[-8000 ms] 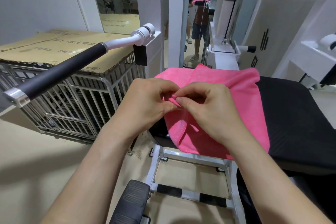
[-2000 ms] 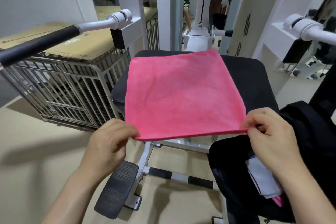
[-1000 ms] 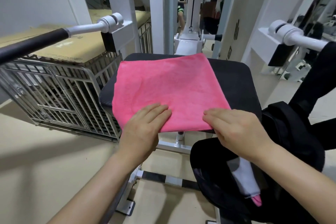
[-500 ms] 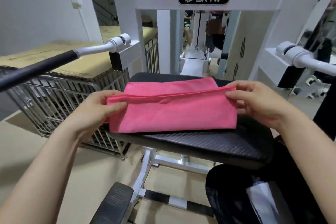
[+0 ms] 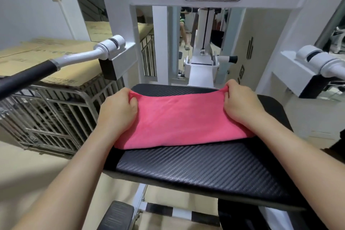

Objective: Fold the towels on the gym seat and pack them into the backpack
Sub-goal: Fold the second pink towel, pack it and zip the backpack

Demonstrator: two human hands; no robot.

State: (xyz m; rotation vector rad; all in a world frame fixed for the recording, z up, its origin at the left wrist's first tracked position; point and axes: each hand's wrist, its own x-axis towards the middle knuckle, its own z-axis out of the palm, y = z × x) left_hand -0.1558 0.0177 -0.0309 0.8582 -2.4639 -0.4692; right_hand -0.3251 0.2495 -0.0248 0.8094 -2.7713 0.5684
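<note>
Step in hand: I am folding the pink terry-cloth towel (image 5: pixel 179 123) on the black textured padded gym seat (image 5: pixel 205 166).
Towel position: it lies as a wide band across the far half of the seat.
Left hand (image 5: pixel 117 110): my fingers grip the towel's far left corner.
Right hand (image 5: pixel 240 104): my fingers grip the far right corner.
Backpack: the black fabric backpack (image 5: pixel 239 216) is partly in view below the seat's near right edge.
Next move: I judge that it calls for setting the far edges flush, then folding one end over the other.
</note>
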